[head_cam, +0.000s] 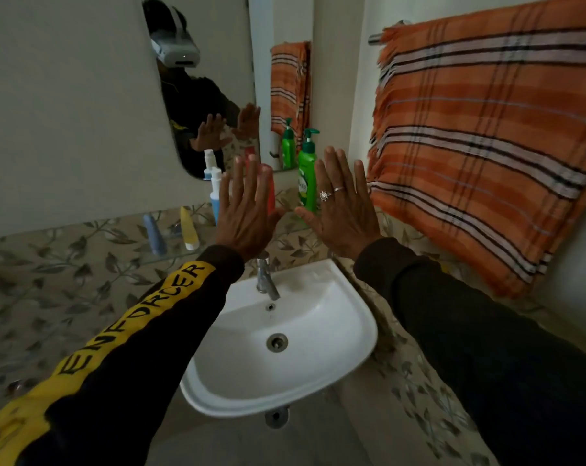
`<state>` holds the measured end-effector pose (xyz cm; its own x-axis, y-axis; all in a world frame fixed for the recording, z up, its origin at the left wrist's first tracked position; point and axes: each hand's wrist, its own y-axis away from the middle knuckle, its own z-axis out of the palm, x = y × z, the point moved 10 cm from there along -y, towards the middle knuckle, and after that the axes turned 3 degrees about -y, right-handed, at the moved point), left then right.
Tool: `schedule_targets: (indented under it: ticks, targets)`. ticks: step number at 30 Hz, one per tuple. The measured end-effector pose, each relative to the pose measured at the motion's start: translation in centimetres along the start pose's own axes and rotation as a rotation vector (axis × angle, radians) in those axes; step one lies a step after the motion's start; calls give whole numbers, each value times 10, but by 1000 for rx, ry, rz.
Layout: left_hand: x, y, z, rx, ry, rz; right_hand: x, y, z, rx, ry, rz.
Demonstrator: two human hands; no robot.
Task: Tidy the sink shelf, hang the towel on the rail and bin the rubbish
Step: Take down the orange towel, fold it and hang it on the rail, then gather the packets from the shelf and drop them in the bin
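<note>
Both hands are raised flat in front of the mirror [197, 79], fingers straight and spread, holding nothing: the left hand [246, 213] and the right hand [340, 210] hover above the tap [266, 280] and the sink [284, 348], near the glass shelf [170, 253] but not touching it. The orange striped towel [479, 139] hangs over the rail [377, 37] on the right wall, so that step looks done. On the shelf a blue tube [153, 233] and a yellow tube [189, 232] lie flat, while a white and blue bottle [215, 193] and a green soap bottle [307, 176] stand upright; something red sits behind the left hand. No bin or rubbish is in view. The risk I see: a reach across the crowded shelf could tip the standing bottles into the sink, and the towel, bunched unevenly, could slide off the rail if brushed
</note>
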<state>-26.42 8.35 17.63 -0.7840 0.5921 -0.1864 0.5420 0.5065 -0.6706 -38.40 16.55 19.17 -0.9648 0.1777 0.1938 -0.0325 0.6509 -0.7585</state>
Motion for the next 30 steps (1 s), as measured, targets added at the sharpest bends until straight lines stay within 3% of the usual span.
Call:
schedule_targets:
  ticks: [17,30]
  targets:
    - [-11,-8,22,-12,-167,-126,2,-26,55,-100,-147,-146]
    - [-36,4,34,-64,-248,-239,-8,-29,77,-167,-233,-143]
